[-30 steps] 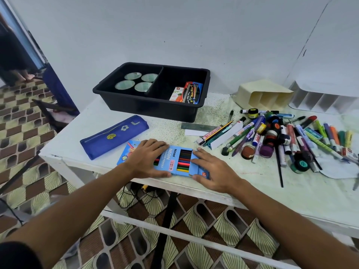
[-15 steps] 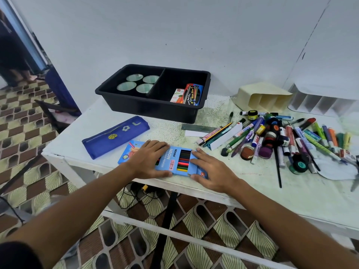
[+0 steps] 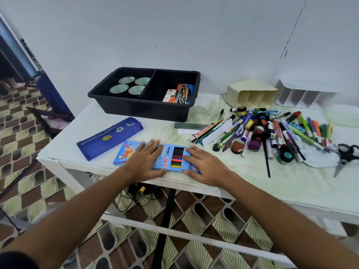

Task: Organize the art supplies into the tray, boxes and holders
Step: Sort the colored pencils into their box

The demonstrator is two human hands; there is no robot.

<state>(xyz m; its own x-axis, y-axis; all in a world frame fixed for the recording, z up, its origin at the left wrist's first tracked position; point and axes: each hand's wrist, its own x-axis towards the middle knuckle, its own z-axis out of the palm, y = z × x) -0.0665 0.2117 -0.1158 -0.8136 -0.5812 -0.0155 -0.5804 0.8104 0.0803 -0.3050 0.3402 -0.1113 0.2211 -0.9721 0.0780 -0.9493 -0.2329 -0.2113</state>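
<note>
**Inspector:** Left side first. What is at risk?

**Assistant:** The blue fabric pencil pouch (image 3: 109, 137) lies flat near the table (image 3: 242, 183) corner; soft, zipped, low risk. Just beside it, the blue cardboard pencil box (image 3: 155, 155) sits at the table's front edge. The left hand (image 3: 145, 162) lies flat on its middle, fingers straight and together, thumb at the near edge. The right hand (image 3: 204, 165) rests flat over its right end, fingers extended. Neither hand is clamped round it.

**Inspector:** Hazard?

**Assistant:** In my judgement, a slide toward the person could tip the box off the edge. It is thin card with a window showing the pencils; if the end flap is loose, they could spill.

**Inspector:** Further right?

**Assistant:** The black plastic tray (image 3: 139, 111), rigid and two-compartment, holds four round lids left and two pencil packs right. Beyond it, a cream holder (image 3: 250, 94) lies on its side. The pile of markers and jars (image 3: 272, 133) is round-bodied and likely to roll if nudged. Scissors (image 3: 347, 154) lie at the far right, blades pointing toward the front edge.
</note>
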